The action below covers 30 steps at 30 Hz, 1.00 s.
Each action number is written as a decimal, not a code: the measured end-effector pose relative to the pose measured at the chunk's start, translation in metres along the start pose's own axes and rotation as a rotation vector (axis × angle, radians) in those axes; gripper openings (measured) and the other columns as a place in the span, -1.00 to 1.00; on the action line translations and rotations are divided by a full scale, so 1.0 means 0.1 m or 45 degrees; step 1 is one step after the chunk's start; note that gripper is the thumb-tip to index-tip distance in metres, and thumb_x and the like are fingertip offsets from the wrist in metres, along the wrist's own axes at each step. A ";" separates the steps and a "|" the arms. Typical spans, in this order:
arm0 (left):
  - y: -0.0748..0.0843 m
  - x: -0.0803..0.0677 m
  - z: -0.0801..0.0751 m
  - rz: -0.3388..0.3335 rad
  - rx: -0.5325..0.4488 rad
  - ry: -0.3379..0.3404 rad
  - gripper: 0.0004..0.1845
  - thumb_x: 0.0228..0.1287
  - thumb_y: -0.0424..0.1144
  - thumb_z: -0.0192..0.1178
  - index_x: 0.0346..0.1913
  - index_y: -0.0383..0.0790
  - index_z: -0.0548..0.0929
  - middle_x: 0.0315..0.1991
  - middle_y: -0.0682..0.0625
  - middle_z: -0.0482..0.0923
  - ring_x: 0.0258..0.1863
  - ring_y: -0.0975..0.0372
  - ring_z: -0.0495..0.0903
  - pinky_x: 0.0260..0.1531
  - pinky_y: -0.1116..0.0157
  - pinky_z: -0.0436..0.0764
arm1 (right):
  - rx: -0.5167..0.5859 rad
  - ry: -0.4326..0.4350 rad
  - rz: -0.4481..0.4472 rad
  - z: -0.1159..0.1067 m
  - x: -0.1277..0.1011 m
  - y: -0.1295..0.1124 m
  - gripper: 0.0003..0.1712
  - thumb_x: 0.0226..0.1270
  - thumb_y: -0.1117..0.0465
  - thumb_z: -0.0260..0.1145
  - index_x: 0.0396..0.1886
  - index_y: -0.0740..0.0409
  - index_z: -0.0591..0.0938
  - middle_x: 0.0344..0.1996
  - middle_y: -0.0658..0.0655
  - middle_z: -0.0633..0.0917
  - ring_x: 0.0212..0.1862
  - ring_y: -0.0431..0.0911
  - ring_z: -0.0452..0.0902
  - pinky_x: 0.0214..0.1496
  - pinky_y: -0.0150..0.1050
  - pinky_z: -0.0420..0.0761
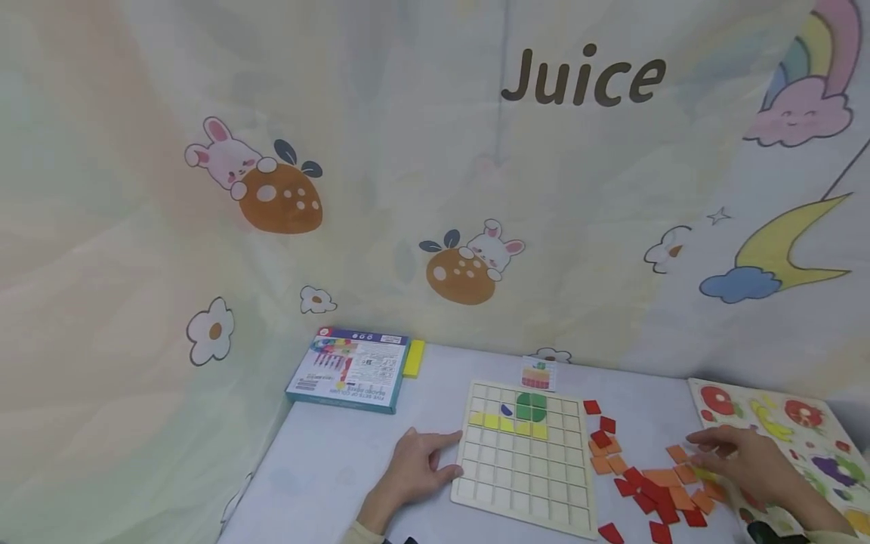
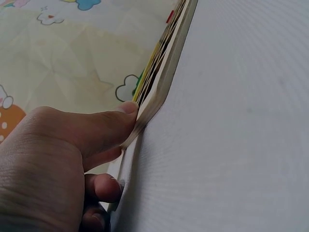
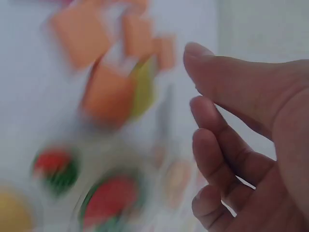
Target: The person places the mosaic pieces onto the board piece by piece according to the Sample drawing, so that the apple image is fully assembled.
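A pale wooden grid board (image 1: 523,461) is laid flat on the white surface (image 1: 340,461), and its left edge is steadied by the left hand (image 1: 414,472). In the left wrist view the thumb (image 2: 104,128) is seen pressed against the board's rim (image 2: 159,92) with the other fingers loosely curled below — the board is braced, it seems, so that it does not slide while pieces are set in. Nothing is gripped by this hand.

A few cells near the top are already filled: a green piece (image 1: 531,406), a yellow row (image 1: 508,425) and a small dark blue piece (image 1: 506,410). A small pattern card (image 1: 538,373) is propped just beyond the far edge, presumably as the model to be copied.

The right hand (image 1: 744,461) is held over the scatter of orange and red tiles (image 1: 649,483) to the right of the board, between it and a fruit puzzle board (image 1: 802,446). Its fingers (image 3: 217,140) are shown relaxed and slightly bent in the blurred right wrist view — no tile can be made out in them.

A boxed set (image 1: 350,369) with a yellow block (image 1: 413,358) beside it is left at the back.
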<state>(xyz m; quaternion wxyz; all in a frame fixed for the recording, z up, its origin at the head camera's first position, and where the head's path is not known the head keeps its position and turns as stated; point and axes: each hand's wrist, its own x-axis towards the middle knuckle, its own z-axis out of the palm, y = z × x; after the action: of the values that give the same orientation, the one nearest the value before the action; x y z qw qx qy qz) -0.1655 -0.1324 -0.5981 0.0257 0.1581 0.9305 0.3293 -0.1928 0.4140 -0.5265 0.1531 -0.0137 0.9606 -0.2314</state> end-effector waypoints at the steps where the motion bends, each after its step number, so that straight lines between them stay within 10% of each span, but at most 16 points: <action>1: -0.01 -0.01 0.00 -0.004 0.001 0.005 -0.42 0.23 0.19 0.47 0.30 0.16 0.73 -0.72 0.30 0.34 -0.70 0.41 0.25 -0.16 0.27 0.33 | -0.005 -0.021 0.012 0.00 -0.01 0.06 -0.33 0.28 -0.17 0.56 0.11 0.29 0.75 -0.12 0.14 0.81 -0.14 -0.07 0.62 -0.15 -0.07 0.61; 10: -0.01 -0.03 0.00 0.013 -0.049 0.021 -0.43 0.23 0.16 0.49 0.29 0.14 0.74 -0.71 0.30 0.34 -0.69 0.42 0.25 -0.23 0.31 0.26 | -0.001 -0.079 0.116 0.11 -0.04 0.34 -0.31 0.14 -0.20 0.63 0.02 0.27 0.78 -0.18 0.16 0.80 -0.19 -0.04 0.65 -0.07 0.08 0.72; 30: -0.01 -0.01 0.01 -0.007 -0.012 0.012 -0.43 0.24 0.18 0.47 0.31 0.20 0.72 -0.71 0.31 0.33 -0.68 0.42 0.25 -0.17 0.27 0.27 | 0.047 -0.079 0.158 0.20 -0.03 0.29 -0.40 0.21 -0.18 0.60 -0.04 0.23 0.74 -0.33 0.00 0.64 -0.26 -0.09 0.51 -0.27 -0.24 0.56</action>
<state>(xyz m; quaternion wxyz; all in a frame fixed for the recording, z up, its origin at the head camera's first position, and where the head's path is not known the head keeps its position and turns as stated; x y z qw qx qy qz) -0.1649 -0.1329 -0.5993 0.0230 0.1538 0.9295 0.3344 -0.1823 0.4309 -0.5556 0.1969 0.0415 0.9500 -0.2387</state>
